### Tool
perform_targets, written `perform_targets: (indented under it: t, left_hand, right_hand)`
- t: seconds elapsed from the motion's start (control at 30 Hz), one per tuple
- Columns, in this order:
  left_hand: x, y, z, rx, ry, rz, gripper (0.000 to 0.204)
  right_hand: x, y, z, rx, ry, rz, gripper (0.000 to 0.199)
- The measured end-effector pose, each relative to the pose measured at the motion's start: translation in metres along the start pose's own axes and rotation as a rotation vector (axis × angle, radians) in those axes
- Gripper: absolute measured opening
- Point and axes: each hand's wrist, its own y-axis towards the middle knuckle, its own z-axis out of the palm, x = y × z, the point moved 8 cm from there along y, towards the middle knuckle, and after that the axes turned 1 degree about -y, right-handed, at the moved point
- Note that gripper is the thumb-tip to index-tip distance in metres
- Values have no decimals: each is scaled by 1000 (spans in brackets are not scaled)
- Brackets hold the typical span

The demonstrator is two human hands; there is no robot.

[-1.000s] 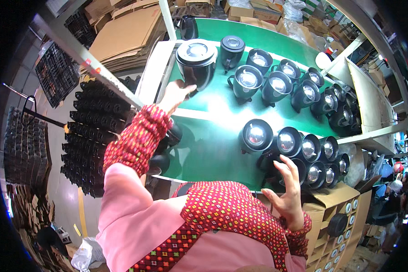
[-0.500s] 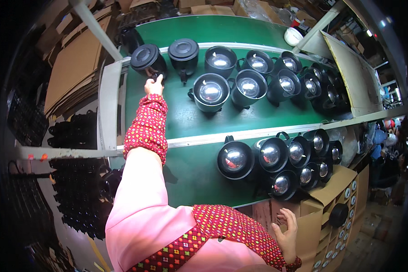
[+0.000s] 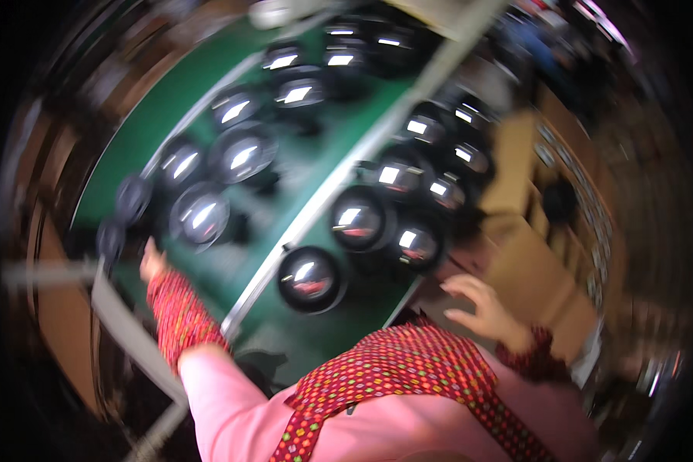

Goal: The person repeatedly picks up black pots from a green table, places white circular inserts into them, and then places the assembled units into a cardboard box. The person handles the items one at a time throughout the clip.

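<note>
The picture is smeared by motion. Several black pots with shiny lids stand in two rows on a green belt [image 3: 162,131]. My left hand [image 3: 152,262], in a red patterned cuff, is stretched out to the belt's far end. It lies beside one pot [image 3: 200,217] and two smaller black pots [image 3: 112,240]. Blur hides whether it grips anything. My right hand [image 3: 481,306] hovers with fingers spread and holds nothing. It is at the belt's near edge, just right of the nearest pots [image 3: 310,279].
A pale metal rail [image 3: 323,208] splits the belt into two lanes. Brown cardboard boxes [image 3: 531,262] stand to the right of my right hand. A grey frame bar [image 3: 131,346] runs under my left forearm.
The view has swung and tilted hard and has become blurred. My left arm stays stretched toward the far pots. My right hand has come up off the near pots, fingers spread.
</note>
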Motion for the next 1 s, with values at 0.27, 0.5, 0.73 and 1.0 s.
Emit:
perform_targets:
  t: [0.27, 0.5, 0.73, 1.0]
  left_hand:
    - [27, 50, 15, 173, -654, -617, 94]
    - [-30, -38, -92, -34, -1131, -501, 65]
    - [-138, -161, -187, -38, -1220, -169, 55]
    - [-359, -266, -226, 115, -1248, 412, 46]
  right_hand:
    - [-50, -62, -67, -418, -21, 150, 27]
    - [-233, -188, -210, -986, -388, 641, 16]
    - [-381, -381, -252, -755, -706, 1485, 50]
    - [-421, -413, -254, -508, -564, 1286, 32]
